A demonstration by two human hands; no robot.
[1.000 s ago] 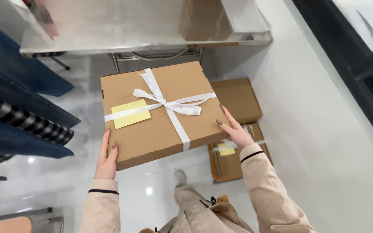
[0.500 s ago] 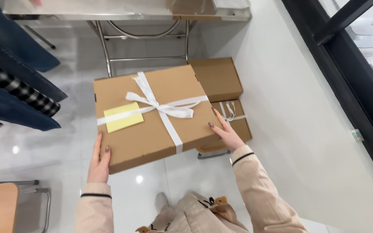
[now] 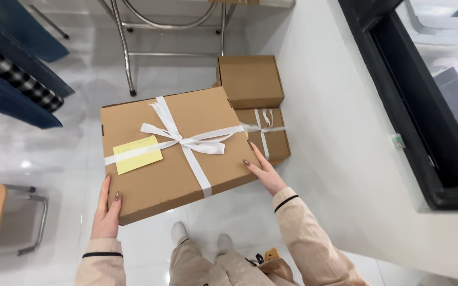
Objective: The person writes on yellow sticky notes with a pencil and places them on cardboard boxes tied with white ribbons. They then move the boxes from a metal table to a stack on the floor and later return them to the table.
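Above the white floor (image 3: 54, 159), the left hand (image 3: 106, 212) and right hand (image 3: 263, 172) press flat, fingers together, against opposite edges of the ribboned cardboard box (image 3: 186, 169), keeping it level over 2 stacked boxes (image 3: 255, 106).

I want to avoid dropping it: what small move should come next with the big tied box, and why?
Probably lower the ribboned cardboard box a little toward the stacked boxes on the floor. The left hand and right hand grip only its near edges, and it hangs in the air, tilted, above them.
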